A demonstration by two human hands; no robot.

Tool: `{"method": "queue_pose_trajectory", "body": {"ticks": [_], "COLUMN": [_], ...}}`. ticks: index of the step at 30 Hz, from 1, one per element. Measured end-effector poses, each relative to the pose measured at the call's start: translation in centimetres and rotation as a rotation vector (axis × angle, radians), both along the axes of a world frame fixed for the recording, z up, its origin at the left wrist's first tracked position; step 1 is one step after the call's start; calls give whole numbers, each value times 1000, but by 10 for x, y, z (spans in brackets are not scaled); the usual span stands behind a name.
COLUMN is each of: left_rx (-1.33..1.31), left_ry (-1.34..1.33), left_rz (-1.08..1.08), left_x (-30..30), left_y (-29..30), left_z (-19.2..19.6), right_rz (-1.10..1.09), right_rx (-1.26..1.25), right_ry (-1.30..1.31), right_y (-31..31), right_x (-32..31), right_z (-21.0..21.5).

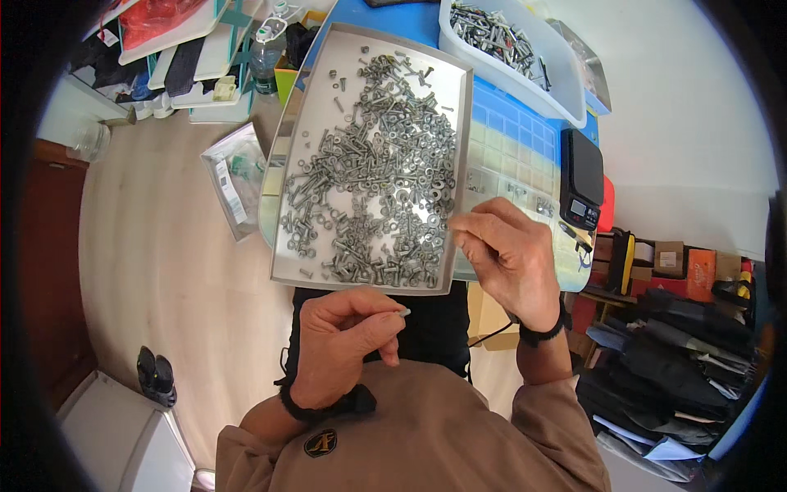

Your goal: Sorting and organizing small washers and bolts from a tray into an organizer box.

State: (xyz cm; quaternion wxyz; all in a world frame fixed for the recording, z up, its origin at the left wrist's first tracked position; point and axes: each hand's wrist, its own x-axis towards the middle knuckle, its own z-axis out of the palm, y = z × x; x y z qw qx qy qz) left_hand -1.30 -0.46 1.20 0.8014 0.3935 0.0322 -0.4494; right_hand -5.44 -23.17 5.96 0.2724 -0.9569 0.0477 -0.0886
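A shallow white tray (318, 107) lies before me, strewn with loose bolts, nuts and washers (385, 164). My left hand (348, 332) is closed in front of the tray's near edge. A small silver metal piece (405, 312) pokes out between its thumb and forefinger; its exact kind is too small to tell. Over the tray's right rim, my right hand (516, 262) is closed in a pinch, thumb against forefinger. Whatever may be in that pinch cannot be made out. Under that hand and beyond it lies a clear compartment box (510, 156), with small metal parts in some cells.
A white bin (566, 90) of dark and silver parts stands at the back right. Beside the compartment box sits a black digital scale (582, 168). Stacked boxes and dark cloth (656, 344) fill the right side. Bottles (266, 61) and a plastic-wrapped package (235, 180) are at left.
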Motion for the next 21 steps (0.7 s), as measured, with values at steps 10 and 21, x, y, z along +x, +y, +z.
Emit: {"method": "queue_pose_trajectory", "body": {"ticks": [10, 21], "left_rx": [-63, -87], "left_ry": [-201, -204], "left_rz": [0, 25], "left_x": [8, 13], "left_y": [10, 11], "left_z": [-6, -10], "right_rz": [171, 145], "right_rx": [-336, -327], "right_ry": [159, 167], "right_y": [5, 2], "right_x": [27, 45], "right_z": [-3, -12]}}
